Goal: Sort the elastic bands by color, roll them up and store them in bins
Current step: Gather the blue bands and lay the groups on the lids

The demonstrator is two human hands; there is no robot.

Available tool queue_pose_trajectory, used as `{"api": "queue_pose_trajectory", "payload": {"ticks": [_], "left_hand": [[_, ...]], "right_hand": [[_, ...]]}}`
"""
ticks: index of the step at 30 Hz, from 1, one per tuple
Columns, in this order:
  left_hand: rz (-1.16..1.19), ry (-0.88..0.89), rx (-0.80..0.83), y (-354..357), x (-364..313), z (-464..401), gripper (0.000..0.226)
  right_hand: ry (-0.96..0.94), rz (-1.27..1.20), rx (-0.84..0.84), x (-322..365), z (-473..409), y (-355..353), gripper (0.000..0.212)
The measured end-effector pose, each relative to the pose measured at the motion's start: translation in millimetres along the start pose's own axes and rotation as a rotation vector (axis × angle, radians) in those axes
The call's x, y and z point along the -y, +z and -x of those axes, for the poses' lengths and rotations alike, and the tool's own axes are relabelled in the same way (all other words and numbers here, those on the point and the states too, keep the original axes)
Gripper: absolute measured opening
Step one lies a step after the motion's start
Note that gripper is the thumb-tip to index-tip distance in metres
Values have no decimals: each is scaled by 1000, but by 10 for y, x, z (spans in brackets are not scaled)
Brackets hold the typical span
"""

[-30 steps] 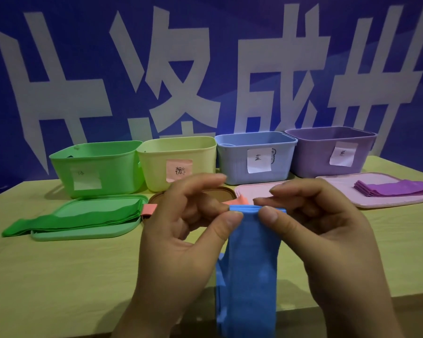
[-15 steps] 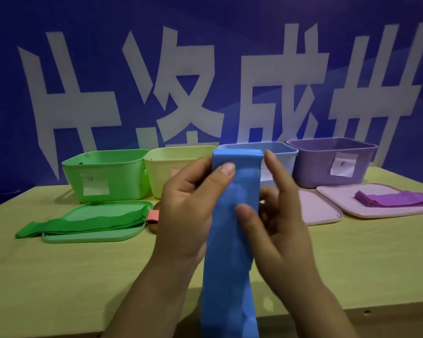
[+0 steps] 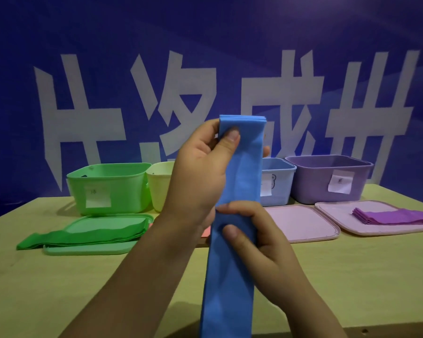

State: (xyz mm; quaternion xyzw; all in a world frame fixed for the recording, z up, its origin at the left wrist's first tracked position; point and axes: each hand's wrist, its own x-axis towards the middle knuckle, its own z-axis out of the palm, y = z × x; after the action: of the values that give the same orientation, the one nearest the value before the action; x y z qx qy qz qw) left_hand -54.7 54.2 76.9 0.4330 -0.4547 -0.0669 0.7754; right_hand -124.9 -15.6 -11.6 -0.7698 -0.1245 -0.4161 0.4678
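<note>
A stack of blue elastic bands [image 3: 239,181] hangs upright in front of me, its lower end running past the bottom of the view. My left hand [image 3: 200,172] pinches the stack near its top, thumb on the front. My right hand [image 3: 252,237] grips it lower down, thumb across the front. Behind stand the green bin [image 3: 108,189], the yellow bin [image 3: 160,189], the blue bin [image 3: 277,184] and the purple bin [image 3: 327,179]. Green bands [image 3: 88,234] lie on a green lid [image 3: 95,248]. Purple bands [image 3: 396,215] lie on a pink lid [image 3: 366,228].
A second pink lid [image 3: 300,223] lies in front of the blue bin. A bit of an orange-pink band [image 3: 205,232] shows behind my left wrist. The wooden table's front edge [image 3: 376,330] runs along the bottom right. A blue banner with white characters fills the background.
My left hand has lifted the top of the blue bands higher, above the bins. My right hand has slid down the stack to a lower grip.
</note>
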Motion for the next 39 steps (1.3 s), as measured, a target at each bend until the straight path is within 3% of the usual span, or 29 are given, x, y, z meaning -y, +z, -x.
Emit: {"api": "queue_pose_trajectory", "payload": {"ticks": [8, 12, 21, 27, 33, 39], "left_hand": [[-70, -53, -38, -22, 131, -244, 14], [-127, -13, -139, -76, 183, -362, 13], [-136, -56, -175, -161, 307, -540, 16], [-118, -51, -226, -255, 292, -728, 21], [-160, -67, -366, -495, 391, -982, 16], [-50, -223, -377, -821, 557, -1089, 10]], "right_hand": [[110, -6, 98, -129, -23, -34, 7], [228, -32, 175, -217, 38, -27, 16], [311, -94, 117, -287, 57, 9, 38], [428, -169, 150, -380, 64, -34, 30], [499, 31, 239, -615, 140, -272, 30], [591, -29, 14, -659, 158, -768, 29]]}}
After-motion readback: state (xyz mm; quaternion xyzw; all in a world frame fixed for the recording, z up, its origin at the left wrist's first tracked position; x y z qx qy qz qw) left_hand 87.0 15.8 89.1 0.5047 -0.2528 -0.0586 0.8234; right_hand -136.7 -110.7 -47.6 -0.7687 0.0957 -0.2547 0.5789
